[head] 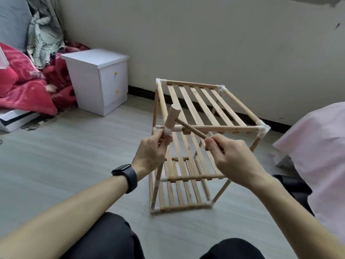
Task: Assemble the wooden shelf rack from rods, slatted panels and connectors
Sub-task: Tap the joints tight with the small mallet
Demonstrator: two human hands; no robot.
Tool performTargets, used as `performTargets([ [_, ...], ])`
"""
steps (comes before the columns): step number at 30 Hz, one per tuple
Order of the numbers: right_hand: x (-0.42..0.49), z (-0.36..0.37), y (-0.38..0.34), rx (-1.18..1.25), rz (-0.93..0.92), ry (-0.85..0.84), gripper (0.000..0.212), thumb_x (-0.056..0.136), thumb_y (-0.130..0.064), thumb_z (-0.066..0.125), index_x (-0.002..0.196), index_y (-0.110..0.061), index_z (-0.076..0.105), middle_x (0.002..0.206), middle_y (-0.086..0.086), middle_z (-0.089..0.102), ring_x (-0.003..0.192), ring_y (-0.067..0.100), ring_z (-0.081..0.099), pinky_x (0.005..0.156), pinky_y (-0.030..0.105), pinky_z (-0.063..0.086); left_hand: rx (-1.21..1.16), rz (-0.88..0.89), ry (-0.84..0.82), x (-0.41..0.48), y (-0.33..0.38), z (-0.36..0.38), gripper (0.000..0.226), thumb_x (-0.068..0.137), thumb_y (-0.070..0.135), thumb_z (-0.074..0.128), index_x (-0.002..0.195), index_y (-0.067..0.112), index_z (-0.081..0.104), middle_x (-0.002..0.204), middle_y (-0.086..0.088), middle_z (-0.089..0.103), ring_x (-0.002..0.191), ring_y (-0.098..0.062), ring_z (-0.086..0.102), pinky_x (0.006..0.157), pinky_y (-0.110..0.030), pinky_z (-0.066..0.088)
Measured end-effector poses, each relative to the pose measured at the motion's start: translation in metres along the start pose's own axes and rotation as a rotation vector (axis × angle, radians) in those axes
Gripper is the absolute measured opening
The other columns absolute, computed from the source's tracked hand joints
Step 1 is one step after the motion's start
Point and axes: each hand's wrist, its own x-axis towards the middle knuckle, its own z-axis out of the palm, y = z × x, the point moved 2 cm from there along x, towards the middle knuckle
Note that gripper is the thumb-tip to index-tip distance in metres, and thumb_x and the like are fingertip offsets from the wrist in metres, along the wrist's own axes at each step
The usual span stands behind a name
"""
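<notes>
Wooden three-tier slatted shelf rack (205, 107) stands upright on grey plank floor (74, 156), just ahead of person's knees. Left hand (151, 154) curls round near-left upright rod (158, 172), right below white plastic corner connector (168, 130). Right hand (235, 157) grips handle of small wooden mallet (172, 116); mallet head at that connector, contact unclear. Black smartwatch (126, 176) on left wrist. White two-drawer nightstand (97, 79) behind, by wall.

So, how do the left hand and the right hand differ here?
The left hand grips the rack at its near corner; the right hand holds the mallet by its handle. The left wrist wears a dark watch; the right wrist is bare. Both hands have their fingers curled round wood.
</notes>
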Motion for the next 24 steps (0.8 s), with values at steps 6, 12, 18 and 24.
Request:
performTargets([
  [6,0.008,-0.014,-0.019,-0.069,-0.039,-0.028,0.025,0.106,-0.030,0.047,0.092,-0.018,0.063,0.061,-0.002,0.059,0.042,0.006,0.048,0.040,0.017,0.038,0.028,-0.001,-0.012,-0.001,-0.001,-0.005,0.032,0.101,0.042,0.051,0.113,0.016,0.063,0.082,-0.005,0.072,0.070,-0.025,0.070,0.061,-0.046,0.058],
  [12,0.002,-0.010,-0.025,0.030,-0.119,0.195,0.026,0.107,-0.026,0.041,0.090,-0.012,0.055,0.054,-0.006,0.049,0.039,0.009,0.046,0.038,0.016,0.034,0.019,-0.006,-0.015,-0.002,0.002,-0.007,0.029,0.101,0.040,0.053,0.115,0.017,0.064,0.084,-0.004,0.072,0.071,-0.022,0.070,0.062,-0.043,0.058],
  [18,0.004,-0.019,-0.027,0.058,-0.185,0.241,0.020,0.107,-0.019,0.046,0.092,-0.013,0.058,0.055,-0.006,0.051,0.038,0.010,0.046,0.036,0.014,0.032,0.015,-0.006,-0.016,-0.002,0.003,-0.008,0.033,0.100,0.045,0.050,0.113,0.019,0.064,0.084,-0.006,0.072,0.071,-0.025,0.070,0.061,-0.045,0.058],
  [24,0.003,-0.006,-0.014,-0.084,-0.032,-0.089,0.023,0.107,-0.029,0.045,0.092,-0.018,0.060,0.061,-0.001,0.058,0.040,0.008,0.046,0.040,0.017,0.038,0.018,-0.003,-0.017,-0.001,0.001,-0.006,0.029,0.100,0.042,0.051,0.112,0.019,0.064,0.085,-0.006,0.073,0.072,-0.024,0.071,0.062,-0.044,0.059],
])
